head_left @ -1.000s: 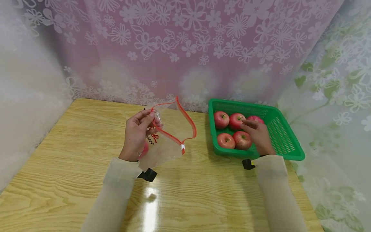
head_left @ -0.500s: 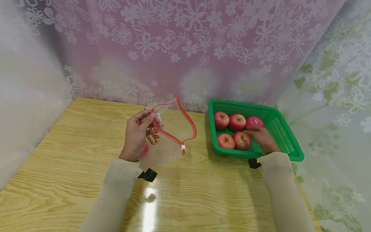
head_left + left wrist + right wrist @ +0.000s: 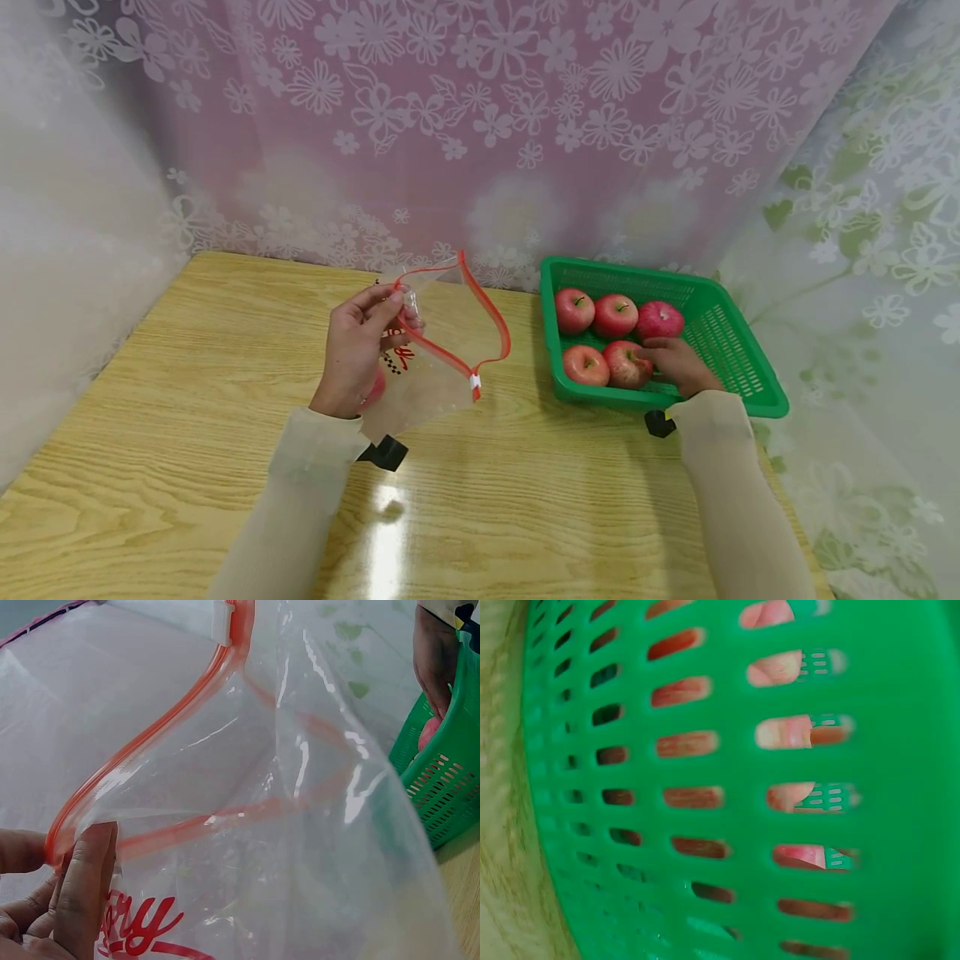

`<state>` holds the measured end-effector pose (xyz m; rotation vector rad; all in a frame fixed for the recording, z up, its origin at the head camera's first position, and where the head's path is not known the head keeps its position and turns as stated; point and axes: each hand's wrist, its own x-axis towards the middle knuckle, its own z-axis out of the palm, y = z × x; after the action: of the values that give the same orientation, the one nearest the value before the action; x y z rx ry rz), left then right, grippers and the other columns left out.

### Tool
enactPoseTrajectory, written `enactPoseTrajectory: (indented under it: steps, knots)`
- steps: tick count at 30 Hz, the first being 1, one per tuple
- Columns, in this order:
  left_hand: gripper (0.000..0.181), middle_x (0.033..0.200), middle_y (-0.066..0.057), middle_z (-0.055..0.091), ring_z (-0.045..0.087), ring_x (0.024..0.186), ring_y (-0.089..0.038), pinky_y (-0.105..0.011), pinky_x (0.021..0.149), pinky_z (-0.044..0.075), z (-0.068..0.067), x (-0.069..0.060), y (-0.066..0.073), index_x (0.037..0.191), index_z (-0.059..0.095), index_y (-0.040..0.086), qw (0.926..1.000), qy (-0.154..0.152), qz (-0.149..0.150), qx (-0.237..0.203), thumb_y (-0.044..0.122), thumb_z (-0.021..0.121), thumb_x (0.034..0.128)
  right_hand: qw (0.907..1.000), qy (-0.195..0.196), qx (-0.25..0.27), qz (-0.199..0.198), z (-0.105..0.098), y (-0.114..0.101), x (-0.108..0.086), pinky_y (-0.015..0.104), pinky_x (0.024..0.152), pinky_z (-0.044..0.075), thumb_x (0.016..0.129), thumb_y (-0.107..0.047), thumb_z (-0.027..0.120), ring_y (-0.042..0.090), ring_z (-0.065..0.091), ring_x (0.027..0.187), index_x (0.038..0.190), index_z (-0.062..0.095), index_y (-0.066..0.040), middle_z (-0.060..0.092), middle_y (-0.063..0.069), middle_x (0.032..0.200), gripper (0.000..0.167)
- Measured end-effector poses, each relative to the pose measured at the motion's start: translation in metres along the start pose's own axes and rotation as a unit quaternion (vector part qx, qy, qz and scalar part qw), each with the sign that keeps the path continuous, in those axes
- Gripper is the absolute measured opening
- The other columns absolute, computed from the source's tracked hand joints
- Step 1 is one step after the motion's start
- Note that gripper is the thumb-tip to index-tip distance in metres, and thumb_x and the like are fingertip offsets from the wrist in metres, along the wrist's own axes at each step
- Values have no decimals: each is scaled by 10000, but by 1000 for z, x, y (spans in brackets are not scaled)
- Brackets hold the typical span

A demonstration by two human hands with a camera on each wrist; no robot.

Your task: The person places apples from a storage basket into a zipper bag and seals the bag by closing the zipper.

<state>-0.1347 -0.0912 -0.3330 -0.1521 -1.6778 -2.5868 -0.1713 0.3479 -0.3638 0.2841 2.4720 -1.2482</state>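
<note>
My left hand point(image 3: 358, 346) pinches the rim of a clear zip bag point(image 3: 442, 367) between thumb and fingers. The bag has an orange-red zip edge, a white slider point(image 3: 475, 382) and red printing; its mouth gapes to the right. Part of an apple point(image 3: 372, 390) shows beside the left wrist, at the bag's lower left. Inside the green basket point(image 3: 750, 410), my right hand point(image 3: 682, 367) holds the front right apple point(image 3: 624, 364), fingers curled over its right side. The right wrist view sees the hand and apple only through the basket's slots, so the fingertips are partly hidden.
Next to the held apple sits another apple point(image 3: 585, 366). Behind them stand three more: a left one point(image 3: 574, 311), a middle one point(image 3: 616, 315) and a pinker one point(image 3: 660, 320). A flowered curtain point(image 3: 495, 125) hangs behind the wooden table point(image 3: 510, 500).
My right hand has moved from above the middle of the apples down to the right side of the front right apple and taken hold of it. The left hand and bag have stayed put.
</note>
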Motion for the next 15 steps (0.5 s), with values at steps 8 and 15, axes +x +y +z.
enactPoseTrajectory:
  steps: [8, 15]
  knots:
    - [337, 798, 1, 679, 680, 714, -118, -247, 657, 585, 0, 0, 0, 1204, 565, -66, 10000, -29, 4, 34, 184, 576, 979, 9995, -41, -239, 218, 3, 1, 4, 542, 989, 449, 1012, -210, 437, 392, 486, 1147, 1412, 250, 175, 343, 352, 1387, 585]
    - [312, 797, -1, 679, 677, 710, -116, -247, 654, 585, -1, 0, 0, 1187, 570, -55, 10000, -43, 24, 19, 179, 574, 980, 9989, -135, -347, 268, 0, 3, 9, 471, 908, 515, 1020, -215, 433, 215, 556, 940, 1374, 321, 174, 453, 286, 1274, 538]
